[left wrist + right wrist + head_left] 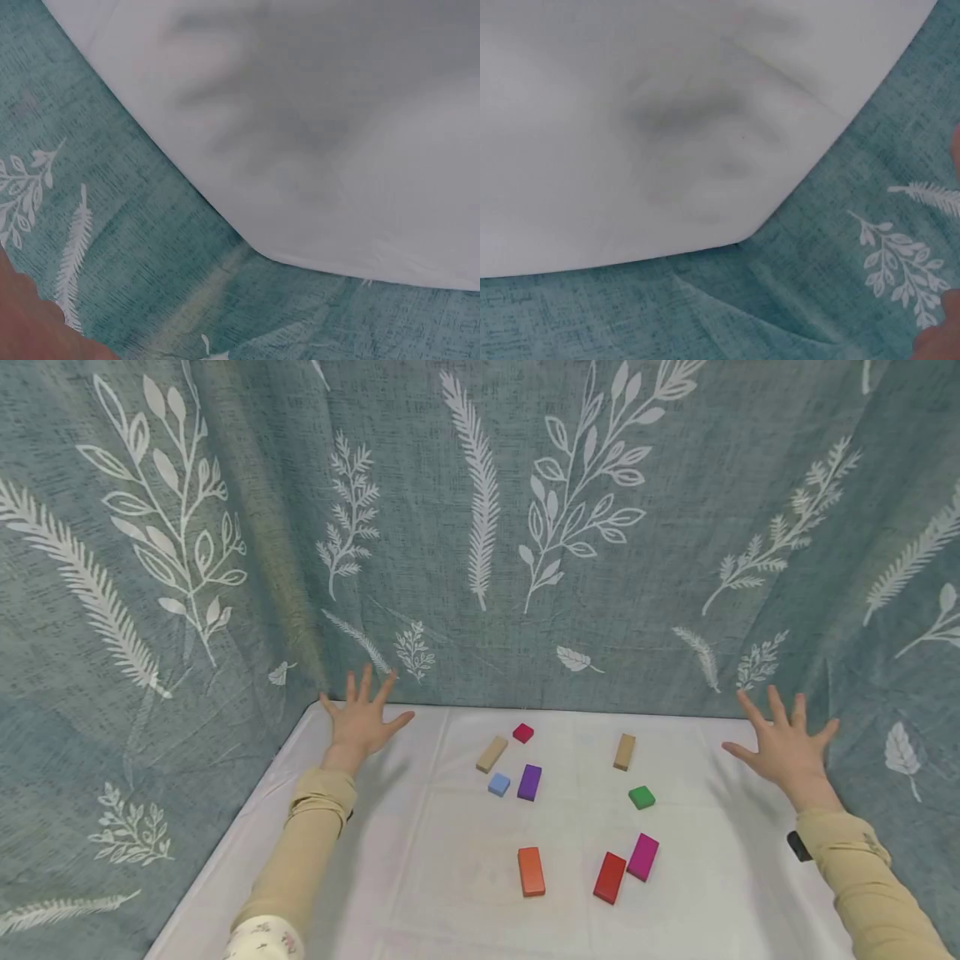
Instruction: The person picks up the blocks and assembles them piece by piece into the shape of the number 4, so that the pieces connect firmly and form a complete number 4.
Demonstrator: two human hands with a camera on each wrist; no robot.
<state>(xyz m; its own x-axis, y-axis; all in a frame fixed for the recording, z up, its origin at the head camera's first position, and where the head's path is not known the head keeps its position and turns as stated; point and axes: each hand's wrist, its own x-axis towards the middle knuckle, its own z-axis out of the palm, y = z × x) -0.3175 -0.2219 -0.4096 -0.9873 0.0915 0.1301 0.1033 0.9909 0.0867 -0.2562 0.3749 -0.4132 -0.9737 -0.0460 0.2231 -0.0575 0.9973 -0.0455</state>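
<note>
My left hand (360,724) is held over the far left of the white table, fingers spread and nothing in it. On the far right, my right hand (787,747) is likewise spread and holds nothing. Between them lie small blocks: a purple block (529,782), a light blue block (498,785), a crimson block (523,732) and a wooden block (492,754). Another wooden block (624,752) and a green block (642,797) lie nearer the right hand. Closer to me are an orange block (531,872), a red block (610,877) and a magenta block (642,857).
A white cloth (465,927) covers the table. Blue-green leaf-patterned curtains (420,527) hang along its back and both sides. Both wrist views show hand shadows on the white tabletop (390,202) near its corners.
</note>
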